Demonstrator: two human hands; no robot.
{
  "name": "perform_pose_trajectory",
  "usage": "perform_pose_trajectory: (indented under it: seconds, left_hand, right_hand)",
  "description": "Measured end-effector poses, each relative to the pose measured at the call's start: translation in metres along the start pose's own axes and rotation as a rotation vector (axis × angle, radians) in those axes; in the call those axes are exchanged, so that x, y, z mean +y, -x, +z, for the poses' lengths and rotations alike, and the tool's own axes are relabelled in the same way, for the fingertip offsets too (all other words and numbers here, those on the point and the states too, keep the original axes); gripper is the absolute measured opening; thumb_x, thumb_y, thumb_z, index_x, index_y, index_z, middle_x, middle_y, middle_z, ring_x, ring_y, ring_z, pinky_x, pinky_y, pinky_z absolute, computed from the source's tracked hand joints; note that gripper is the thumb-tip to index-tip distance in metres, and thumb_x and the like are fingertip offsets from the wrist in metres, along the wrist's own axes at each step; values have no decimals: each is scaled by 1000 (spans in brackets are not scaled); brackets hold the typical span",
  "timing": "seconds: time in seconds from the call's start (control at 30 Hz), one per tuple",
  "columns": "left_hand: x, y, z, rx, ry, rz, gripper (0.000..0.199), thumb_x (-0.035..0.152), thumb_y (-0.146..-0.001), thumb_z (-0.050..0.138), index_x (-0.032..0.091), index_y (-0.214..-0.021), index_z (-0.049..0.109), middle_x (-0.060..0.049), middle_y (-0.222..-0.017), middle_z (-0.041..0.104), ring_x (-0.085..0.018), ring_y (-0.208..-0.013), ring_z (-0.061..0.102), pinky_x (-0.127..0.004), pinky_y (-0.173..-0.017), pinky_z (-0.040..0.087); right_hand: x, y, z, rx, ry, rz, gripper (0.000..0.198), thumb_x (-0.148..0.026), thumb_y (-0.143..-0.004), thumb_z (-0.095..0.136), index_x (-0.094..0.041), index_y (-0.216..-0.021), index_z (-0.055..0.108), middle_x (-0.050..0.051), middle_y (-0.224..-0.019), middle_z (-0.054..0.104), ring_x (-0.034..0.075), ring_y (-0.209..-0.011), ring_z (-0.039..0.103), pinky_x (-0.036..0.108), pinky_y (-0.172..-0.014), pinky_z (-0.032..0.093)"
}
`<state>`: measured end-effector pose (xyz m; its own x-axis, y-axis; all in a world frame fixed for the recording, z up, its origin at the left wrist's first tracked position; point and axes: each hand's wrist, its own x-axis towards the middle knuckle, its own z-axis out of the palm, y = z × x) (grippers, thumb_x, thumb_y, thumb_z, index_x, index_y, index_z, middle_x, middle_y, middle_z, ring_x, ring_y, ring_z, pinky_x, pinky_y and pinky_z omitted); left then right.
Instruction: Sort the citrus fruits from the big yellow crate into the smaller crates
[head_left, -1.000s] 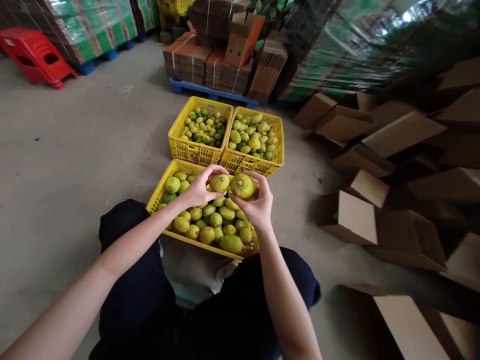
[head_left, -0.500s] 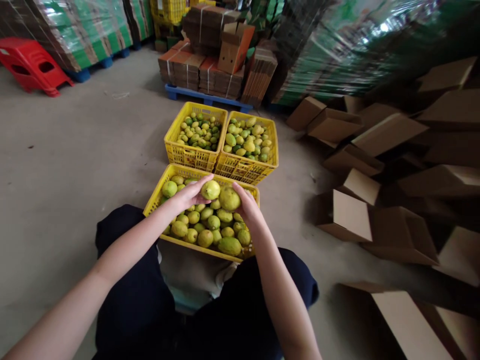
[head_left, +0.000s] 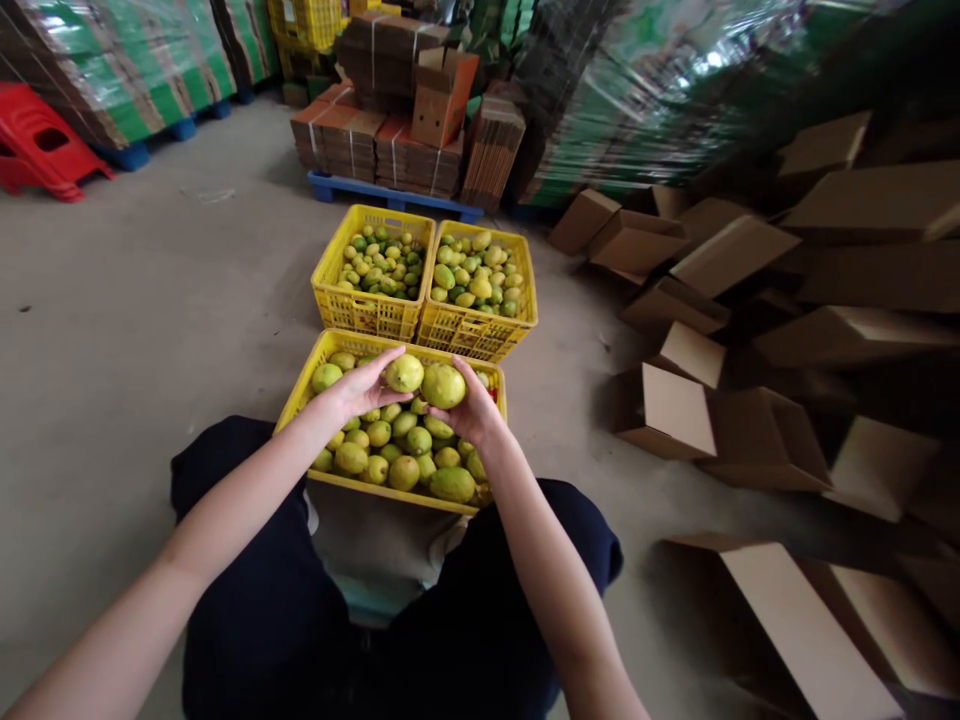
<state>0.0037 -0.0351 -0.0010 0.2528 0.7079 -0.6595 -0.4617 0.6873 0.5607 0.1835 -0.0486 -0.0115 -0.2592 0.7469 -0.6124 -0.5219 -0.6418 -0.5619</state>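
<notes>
My left hand (head_left: 367, 388) is closed around a yellow-green lemon (head_left: 405, 373). Beside it, my right hand (head_left: 474, 405) grips a slightly larger yellow-green lemon (head_left: 443, 386). The two fruits are held close together above the near yellow crate (head_left: 294, 402), which stands in front of my knees. Many more lemons (head_left: 403, 473), some greener than others, fill that crate. My hands and forearms hide part of its contents.
Behind stand two more yellow crates of lemons, a left crate (head_left: 367, 312) and a right crate (head_left: 472, 335). Flattened cartons (head_left: 337, 140) are stacked on a blue pallet (head_left: 390, 192). Open cardboard boxes (head_left: 679, 410) lie along the right. A red stool (head_left: 45, 140) stands far left.
The view has swung slightly to the right, so the surroundings sit further left. Both hands still hold their lemons over the near crate, and the right-hand lemon has turned a little.
</notes>
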Motion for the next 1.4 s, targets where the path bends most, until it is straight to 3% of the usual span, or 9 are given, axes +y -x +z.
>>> perform_pose_trajectory:
  seconds: [0.2,0.37,0.77,0.87,1.0,1.1,1.2,1.3,1.4]
  left_hand:
    - [-5,-7,0,25,-7,41,18,26,-89,68,11,-97,66,-7,-80,73,-16,-66,70,-27,-58,64]
    - [-9,-11,-3,19,-49,95,12,25,-88,69,14,-91,67,-5,-78,72,-15,-68,70,-29,-63,64]
    - [-11,-8,-5,18,-117,216,17,17,-81,75,16,-87,59,-1,-81,70,-14,-74,69,-28,-66,62]
    - [-11,-7,-5,17,-110,284,22,14,-77,77,14,-89,59,-3,-84,70,-14,-73,68,-26,-63,61]
    - [-8,-5,-3,-23,-54,359,22,12,-73,75,15,-89,61,-2,-83,69,-13,-69,66,-23,-58,57]
    - [-4,-1,0,-11,34,344,16,11,-73,65,16,-88,62,0,-75,66,-13,-67,65,-22,-58,55]
    - [0,3,2,-5,134,299,17,14,-75,53,14,-89,63,-3,-75,67,-19,-77,68,-30,-69,60]
    - [2,3,1,-3,205,245,27,18,-79,44,12,-97,63,-8,-80,70,-23,-83,70,-38,-75,62]
    - [2,2,0,-44,189,176,37,20,-84,38,9,-109,64,-12,-81,72,-24,-78,72,-38,-68,63]
  right_hand:
    - [0,0,-1,-10,-79,62,27,-41,-96,54,-17,-104,62,4,-71,73,18,-57,70,27,-48,62]
    - [2,0,0,9,-94,-7,18,-35,-94,57,-21,-105,61,2,-79,74,18,-65,72,30,-54,64]
    - [6,-5,2,85,74,-66,15,-36,-90,60,-21,-93,61,1,-73,70,15,-63,66,27,-53,59]
    - [10,-7,0,123,155,-152,18,-36,-82,68,-22,-90,60,1,-74,69,17,-65,65,27,-51,55]
    - [15,-6,-1,122,157,-347,43,-27,-60,83,-26,-91,54,-4,-83,69,16,-74,66,26,-60,53]
    - [16,-3,0,66,177,-460,55,-21,-49,87,-27,-93,54,-7,-83,68,14,-71,65,26,-64,52]
    - [15,0,1,49,160,-500,60,-18,-46,87,-28,-96,55,-8,-80,67,14,-68,63,26,-63,51]
    - [11,1,0,29,134,-481,53,-19,-48,83,-27,-94,59,-7,-78,68,15,-70,63,26,-63,50]
    - [6,2,-2,-30,110,-400,34,-25,-56,74,-23,-88,63,-1,-77,70,21,-79,67,30,-64,54]
